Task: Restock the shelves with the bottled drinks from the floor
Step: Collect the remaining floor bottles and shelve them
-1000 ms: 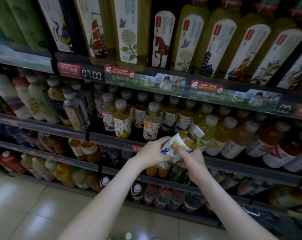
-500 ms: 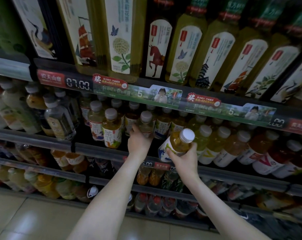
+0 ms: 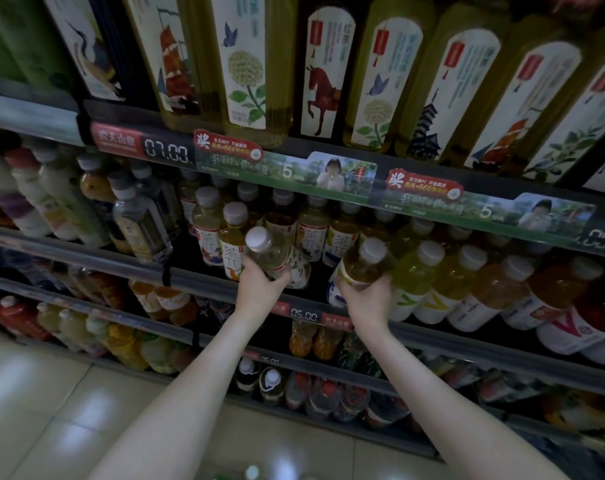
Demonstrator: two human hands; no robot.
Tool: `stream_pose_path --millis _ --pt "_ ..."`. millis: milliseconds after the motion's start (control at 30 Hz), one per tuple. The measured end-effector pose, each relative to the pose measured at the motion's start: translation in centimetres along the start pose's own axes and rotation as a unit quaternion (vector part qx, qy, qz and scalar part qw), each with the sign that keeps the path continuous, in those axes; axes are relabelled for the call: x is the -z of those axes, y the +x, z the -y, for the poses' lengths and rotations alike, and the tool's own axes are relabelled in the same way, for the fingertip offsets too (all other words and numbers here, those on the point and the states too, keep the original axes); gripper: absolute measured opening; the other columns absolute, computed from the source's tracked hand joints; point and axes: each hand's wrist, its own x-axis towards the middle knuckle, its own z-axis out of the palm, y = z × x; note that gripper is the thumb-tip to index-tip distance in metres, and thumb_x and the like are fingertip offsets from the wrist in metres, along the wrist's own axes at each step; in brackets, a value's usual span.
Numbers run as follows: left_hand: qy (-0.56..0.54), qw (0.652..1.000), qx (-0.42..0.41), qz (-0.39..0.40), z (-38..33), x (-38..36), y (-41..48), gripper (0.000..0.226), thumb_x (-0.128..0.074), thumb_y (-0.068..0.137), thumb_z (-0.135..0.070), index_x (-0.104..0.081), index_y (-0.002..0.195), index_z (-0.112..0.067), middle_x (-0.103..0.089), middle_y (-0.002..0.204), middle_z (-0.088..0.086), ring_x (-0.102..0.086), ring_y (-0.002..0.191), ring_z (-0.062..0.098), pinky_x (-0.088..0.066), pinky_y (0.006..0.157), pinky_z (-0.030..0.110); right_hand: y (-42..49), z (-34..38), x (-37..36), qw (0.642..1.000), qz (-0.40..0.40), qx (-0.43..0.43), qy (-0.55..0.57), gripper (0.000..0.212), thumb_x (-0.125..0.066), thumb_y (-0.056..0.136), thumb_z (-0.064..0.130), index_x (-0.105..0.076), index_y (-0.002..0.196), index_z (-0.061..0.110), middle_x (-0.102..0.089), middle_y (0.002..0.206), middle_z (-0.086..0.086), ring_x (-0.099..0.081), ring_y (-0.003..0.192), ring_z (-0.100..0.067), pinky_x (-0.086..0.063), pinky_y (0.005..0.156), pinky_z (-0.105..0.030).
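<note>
Left hand [image 3: 259, 284] grips a pale bottle [image 3: 268, 251], right hand [image 3: 367, 297] an amber bottle [image 3: 361, 266], at the packed shelf [image 3: 86, 261]; a nudge could topple neighbouring bottles [image 3: 413, 275].

Dim overall with a greenish cast; shelves [image 3: 224, 275] mostly in shadow, lower rows darkest; soft white glare patches on the floor tiles [image 3: 69, 441] at bottom left, looks like overhead light reflected; forearms [image 3: 197, 393] brightest, slightly washed out; white caps [image 3: 258, 238] catch faint highlights; whole frame soft, label text smeared, big digits on the price strip [image 3: 167, 151] readable; strong wide-angle bending, shelf lines bow, tall bottles [image 3: 245, 64] on top lean outward; corners dark and blurred
</note>
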Motion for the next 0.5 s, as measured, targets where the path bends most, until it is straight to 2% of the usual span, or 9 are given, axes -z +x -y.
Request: stream_pose_path --millis 133,200,267,367,500 --pt "0.045 0.999 -0.021 0.009 -0.9 -0.6 0.5 0.075 -0.073 0.082 -0.022 -0.028 0.139 -0.002 -0.052 0.127 0.007 -0.051 0.119 0.02 -0.038 0.09 0.021 1.6 0.6 -1.1 0.996 0.029 0.019 -0.082 0.076 -0.081 0.074 0.033 -0.038 0.127 0.001 -0.054 0.121 -0.012 -0.056 0.111 -0.027 -0.039 0.076 -0.023" --pt "0.103 0.993 -0.036 0.038 -1.8 -1.5 1.0 0.077 -0.073 0.082 -0.028 -0.027 0.137 0.0 -0.057 0.125 0.016 -0.056 0.115 0.031 -0.043 0.084 0.026 2.1 1.1 -1.6 0.994 0.036 0.022 -0.098 0.08 -0.08 0.075 0.035 -0.036 0.13 0.0 -0.052 0.122 -0.012 -0.055 0.109 -0.026 -0.037 0.075 -0.023" --pt "0.152 0.985 -0.048 0.062 -2.5 -2.7 1.6 0.07 -0.071 0.084 -0.033 -0.031 0.132 -0.001 -0.062 0.114 0.019 -0.061 0.104 0.037 -0.045 0.073 0.031 2.5 1.5 -1.9 0.992 0.051 0.017 -0.114 0.079 -0.078 0.077 0.037 -0.035 0.131 -0.001 -0.049 0.119 -0.009 -0.052 0.107 -0.023 -0.034 0.074 -0.021" --pt "0.181 0.98 -0.034 0.07 -3.0 -4.0 2.5 0.067 -0.068 0.087 -0.035 -0.032 0.134 -0.005 -0.061 0.116 0.018 -0.061 0.104 0.037 -0.046 0.072 0.033 3.4 1.4 -2.0 0.989 0.075 0.021 -0.129 0.085 -0.078 0.077 0.042 -0.031 0.134 -0.001 -0.046 0.131 -0.014 -0.05 0.117 -0.029 -0.035 0.076 -0.025" --pt "0.199 0.977 -0.023 0.073 -2.1 -4.1 2.8 0.059 -0.065 0.089 -0.026 -0.033 0.136 -0.009 -0.061 0.117 0.017 -0.06 0.106 0.037 -0.048 0.076 0.036 4.2 1.0 -1.8 0.987 0.094 0.015 -0.128 0.094 -0.081 0.072 0.045 -0.028 0.137 0.004 -0.04 0.14 -0.013 -0.045 0.124 -0.028 -0.038 0.085 -0.026"
